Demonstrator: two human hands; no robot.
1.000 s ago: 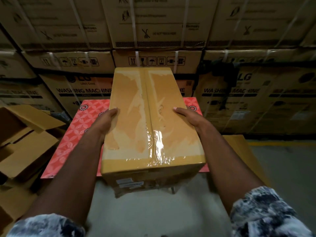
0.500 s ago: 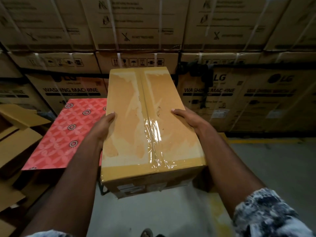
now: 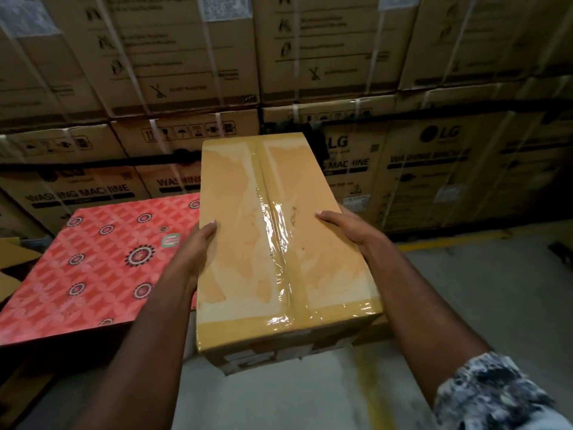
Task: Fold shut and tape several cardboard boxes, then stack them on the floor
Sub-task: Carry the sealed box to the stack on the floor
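A taped cardboard box (image 3: 235,231) is held in the air over the grey floor (image 3: 465,293), just right of a red patterned tabletop (image 3: 102,262). The left hand (image 3: 198,245) and right hand (image 3: 345,225) clasp its long sides; each thumb lies over the top edge, while the other fingers are hidden, so whether they are spread I cannot tell. Clear tape (image 3: 279,234) runs along the closed centre seam. White labels on the box's near end are too blurred to read. Behind it, strapped cartons (image 3: 428,169) read "LG" and "WASHING MACHINE". An oval sticker (image 3: 170,239) on the tabletop is illegible.
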